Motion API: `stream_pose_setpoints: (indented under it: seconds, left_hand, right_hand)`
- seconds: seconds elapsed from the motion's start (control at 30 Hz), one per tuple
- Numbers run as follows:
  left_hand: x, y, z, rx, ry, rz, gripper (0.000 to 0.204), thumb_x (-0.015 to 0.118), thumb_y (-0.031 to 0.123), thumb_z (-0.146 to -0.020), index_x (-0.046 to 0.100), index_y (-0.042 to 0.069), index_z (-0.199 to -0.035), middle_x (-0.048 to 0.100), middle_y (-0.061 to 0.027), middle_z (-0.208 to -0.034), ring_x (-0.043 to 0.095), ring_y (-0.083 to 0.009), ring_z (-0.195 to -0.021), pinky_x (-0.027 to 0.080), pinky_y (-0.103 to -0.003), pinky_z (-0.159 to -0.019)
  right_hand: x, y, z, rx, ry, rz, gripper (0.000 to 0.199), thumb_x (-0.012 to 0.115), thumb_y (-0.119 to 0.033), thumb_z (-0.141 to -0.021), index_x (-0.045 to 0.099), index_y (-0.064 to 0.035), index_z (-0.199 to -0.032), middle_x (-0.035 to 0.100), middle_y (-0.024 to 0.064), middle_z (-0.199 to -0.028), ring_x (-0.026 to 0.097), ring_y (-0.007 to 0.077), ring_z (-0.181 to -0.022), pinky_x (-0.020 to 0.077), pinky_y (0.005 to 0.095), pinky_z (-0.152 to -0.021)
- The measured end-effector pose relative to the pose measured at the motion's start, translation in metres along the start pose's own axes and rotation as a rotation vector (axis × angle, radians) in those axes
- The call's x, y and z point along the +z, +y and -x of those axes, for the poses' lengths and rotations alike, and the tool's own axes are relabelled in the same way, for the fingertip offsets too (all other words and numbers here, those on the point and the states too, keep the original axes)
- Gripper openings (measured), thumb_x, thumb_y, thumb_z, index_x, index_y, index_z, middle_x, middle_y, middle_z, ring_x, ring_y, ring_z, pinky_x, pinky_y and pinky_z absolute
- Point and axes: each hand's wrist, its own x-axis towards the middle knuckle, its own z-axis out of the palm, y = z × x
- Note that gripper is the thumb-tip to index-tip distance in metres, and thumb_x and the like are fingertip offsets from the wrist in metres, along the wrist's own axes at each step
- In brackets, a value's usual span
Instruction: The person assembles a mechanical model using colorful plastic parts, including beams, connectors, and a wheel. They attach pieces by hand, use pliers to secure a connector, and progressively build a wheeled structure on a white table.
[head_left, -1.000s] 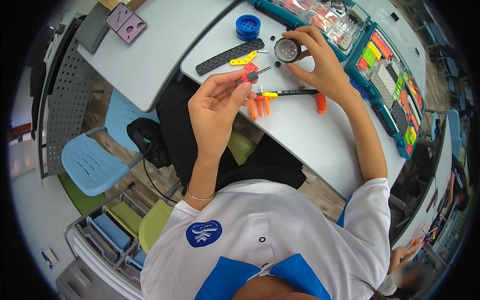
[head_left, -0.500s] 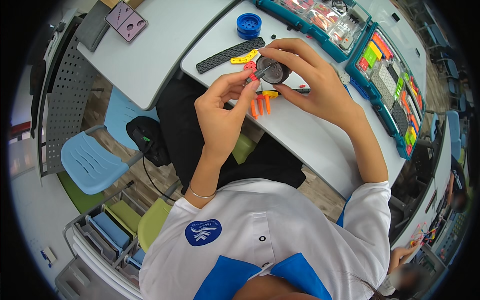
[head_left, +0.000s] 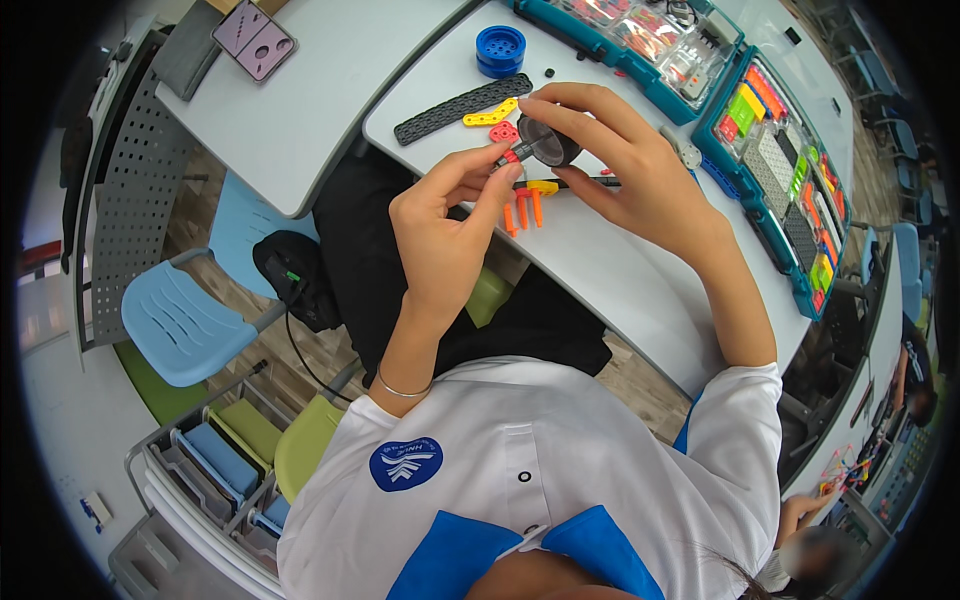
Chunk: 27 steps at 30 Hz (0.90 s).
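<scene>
Where fingers (head_left: 549,112) meet, black wheel (head_left: 548,142) pinched.

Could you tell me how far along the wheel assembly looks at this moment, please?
Done: parts laid out, the black strip and blue wheel on the table. In hand: the right hand holds the black wheel while the left hand brings a small red pin to it. Left: the orange pins lie unused.

Bright even light, sharp centre, fisheye bending, black vignette corners.
</scene>
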Motion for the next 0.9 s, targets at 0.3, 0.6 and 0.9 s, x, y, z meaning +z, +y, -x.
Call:
stream_pose_setpoints:
  seconds: [0.3,0.6,0.9]
  left_hand:
    - [-0.004,0.001,-0.003,-0.145,-0.058,0.245,0.022,0.067,0.001,-0.092,0.067,-0.009,-0.111,0.074,-0.0159,-0.092,0.071,-0.0151,-0.076,0.057,-0.024,-0.069]
    - [-0.012,0.003,-0.005,-0.233,-0.167,0.387,0.030,0.069,0.002,-0.091,0.064,-0.009,-0.119,0.073,-0.0183,-0.098,0.072,-0.0180,-0.078,0.057,-0.026,-0.069]
    - [-0.017,0.005,-0.006,-0.151,-0.335,0.511,0.041,0.068,0.000,-0.089,0.057,-0.010,-0.127,0.070,-0.0227,-0.108,0.072,-0.0235,-0.093,0.058,-0.034,-0.085]
  right_hand:
    - [0.000,-0.009,-0.002,-0.020,0.018,-0.005,0.074,0.075,0.009,-0.070,0.054,-0.0086,-0.138,0.059,0.0131,-0.130,0.062,0.0300,-0.108,0.0574,0.0355,-0.084]
    - [-0.005,-0.003,-0.002,0.065,0.034,-0.228,0.066,0.073,0.009,-0.073,0.058,-0.0096,-0.134,0.062,0.0091,-0.127,0.063,0.0250,-0.099,0.0549,0.0332,-0.081]
    - [-0.015,-0.004,-0.004,0.073,0.033,-0.269,0.062,0.070,0.006,-0.074,0.060,-0.0110,-0.132,0.064,0.0072,-0.126,0.064,0.0246,-0.098,0.0537,0.0332,-0.083]
